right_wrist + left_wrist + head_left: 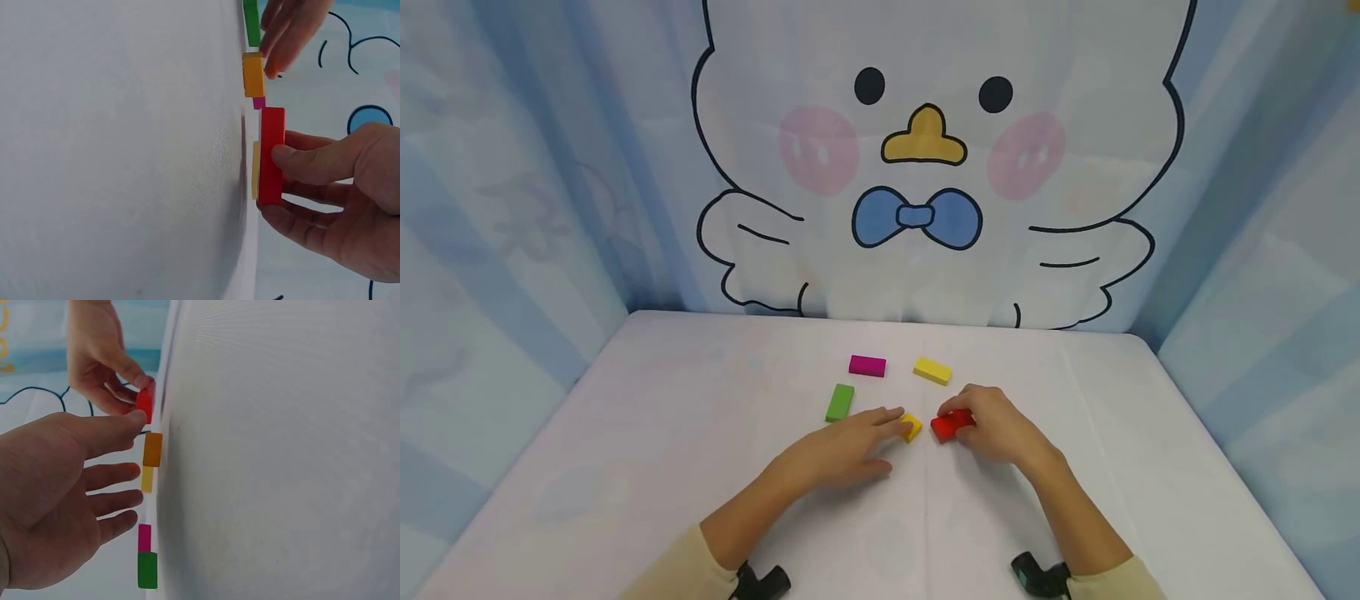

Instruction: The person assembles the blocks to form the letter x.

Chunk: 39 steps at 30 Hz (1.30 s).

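Where the two forearms come in from the near edge: both rest low over the white surface (662, 433), cream sleeves at the bottom of the head view.
Left hand (842, 450): fingers straight and relaxed, palm down, holding nothing; fingertips touch or nearly touch the orange-yellow block (912, 427), which lies flat on the surface.
Right hand (1000, 425): thumb and fingers pinch the red block (950, 425); the right wrist view shows the block stood on edge, thumb on one broad face, fingers behind it.
Red block, place: near the middle of the surface, just beside the orange-yellow block, a small gap between them.
Green block (839, 402): flat, just beyond the left hand's fingers, on its outer side.
Magenta block (867, 365): farther back, flat, apart from the green one.
Yellow block (932, 371): farther back on the right, beyond the right hand, apart from the magenta one.
In the way: nothing lies between the two hands except the two near blocks.
Backdrop (925, 167): a cloth with a cartoon bird hangs behind the surface's far edge.
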### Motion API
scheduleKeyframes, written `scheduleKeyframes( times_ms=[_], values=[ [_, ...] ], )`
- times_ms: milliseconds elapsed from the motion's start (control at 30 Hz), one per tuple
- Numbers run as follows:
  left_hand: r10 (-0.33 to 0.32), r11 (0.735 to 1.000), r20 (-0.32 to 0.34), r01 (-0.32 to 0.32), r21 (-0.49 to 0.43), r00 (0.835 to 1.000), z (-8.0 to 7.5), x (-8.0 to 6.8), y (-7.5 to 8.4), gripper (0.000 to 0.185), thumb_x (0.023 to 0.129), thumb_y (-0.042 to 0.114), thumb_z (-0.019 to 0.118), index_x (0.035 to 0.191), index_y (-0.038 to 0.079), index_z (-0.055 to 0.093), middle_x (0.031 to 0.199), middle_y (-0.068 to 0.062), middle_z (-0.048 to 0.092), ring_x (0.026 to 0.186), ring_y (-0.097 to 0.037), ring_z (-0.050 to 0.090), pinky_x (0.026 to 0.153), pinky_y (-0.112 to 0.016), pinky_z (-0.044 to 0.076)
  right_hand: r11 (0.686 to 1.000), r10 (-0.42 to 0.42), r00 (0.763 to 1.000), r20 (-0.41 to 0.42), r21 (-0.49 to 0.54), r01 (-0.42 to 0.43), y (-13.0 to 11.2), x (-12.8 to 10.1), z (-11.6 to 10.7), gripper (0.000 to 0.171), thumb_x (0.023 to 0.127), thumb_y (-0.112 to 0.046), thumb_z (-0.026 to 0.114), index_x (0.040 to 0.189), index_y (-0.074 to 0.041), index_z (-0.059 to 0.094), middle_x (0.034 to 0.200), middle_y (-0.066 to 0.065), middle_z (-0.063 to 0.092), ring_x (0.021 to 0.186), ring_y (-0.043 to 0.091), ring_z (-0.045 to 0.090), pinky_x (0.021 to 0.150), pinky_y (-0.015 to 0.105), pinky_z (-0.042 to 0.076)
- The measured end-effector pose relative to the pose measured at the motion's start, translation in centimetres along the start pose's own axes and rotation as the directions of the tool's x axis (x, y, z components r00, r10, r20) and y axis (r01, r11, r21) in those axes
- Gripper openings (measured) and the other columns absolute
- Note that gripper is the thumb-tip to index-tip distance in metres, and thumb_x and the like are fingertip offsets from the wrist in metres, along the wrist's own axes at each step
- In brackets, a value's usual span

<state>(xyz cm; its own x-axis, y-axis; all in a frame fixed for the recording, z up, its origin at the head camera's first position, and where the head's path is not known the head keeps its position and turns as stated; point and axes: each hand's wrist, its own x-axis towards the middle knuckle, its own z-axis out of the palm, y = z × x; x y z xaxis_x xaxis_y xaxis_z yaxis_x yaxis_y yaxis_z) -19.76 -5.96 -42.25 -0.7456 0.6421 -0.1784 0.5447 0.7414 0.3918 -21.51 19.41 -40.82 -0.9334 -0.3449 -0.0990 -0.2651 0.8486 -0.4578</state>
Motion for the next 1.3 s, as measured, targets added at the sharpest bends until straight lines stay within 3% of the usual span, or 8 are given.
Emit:
scheduleKeyframes(
  times_ms=[333, 800, 1300],
  values=[
    [0.016, 1.000, 0.079, -0.018, 0.025, 0.997, 0.3, -0.7, -0.4, 0.077, 0.099, 0.040, 0.070, 0.165, 0.028, 0.033, 0.173, 0.007, 0.026, 0.160, -0.029, 0.025, 0.126, -0.050, 0.031, 0.998, 0.056, 0.998, 0.012, 0.001, -0.056, -0.5, -1.0, 0.0, 0.032, 0.090, 0.003, 0.074, 0.116, -0.015, 0.079, 0.112, 0.003, 0.071, 0.104, 0.021, 0.062, 0.096, 0.043, 0.059],
    [0.025, 0.999, 0.135, -0.029, 0.030, 0.991, 0.3, -1.4, -0.7, 0.089, 0.093, 0.048, 0.076, 0.166, 0.032, 0.028, 0.175, 0.014, 0.012, 0.162, -0.030, 0.020, 0.127, -0.054, 0.026, 0.994, 0.112, 0.994, 0.002, -0.013, -0.112, -1.5, -1.9, 0.3, 0.032, 0.088, 0.000, 0.078, 0.116, -0.014, 0.080, 0.113, 0.007, 0.071, 0.105, 0.024, 0.062, 0.094, 0.043, 0.061],
    [0.043, 0.999, 0.148, -0.045, 0.013, 0.988, 0.3, -1.3, -1.2, 0.092, 0.092, 0.048, 0.076, 0.167, 0.032, 0.025, 0.175, 0.015, 0.009, 0.163, -0.029, 0.017, 0.129, -0.053, 0.022, 0.990, 0.137, 0.991, -0.003, -0.020, -0.137, -2.5, -2.4, 0.9, 0.032, 0.083, -0.003, 0.085, 0.114, -0.012, 0.082, 0.112, 0.004, 0.076, 0.099, 0.020, 0.061, 0.086, 0.036, 0.060]
  ],
)
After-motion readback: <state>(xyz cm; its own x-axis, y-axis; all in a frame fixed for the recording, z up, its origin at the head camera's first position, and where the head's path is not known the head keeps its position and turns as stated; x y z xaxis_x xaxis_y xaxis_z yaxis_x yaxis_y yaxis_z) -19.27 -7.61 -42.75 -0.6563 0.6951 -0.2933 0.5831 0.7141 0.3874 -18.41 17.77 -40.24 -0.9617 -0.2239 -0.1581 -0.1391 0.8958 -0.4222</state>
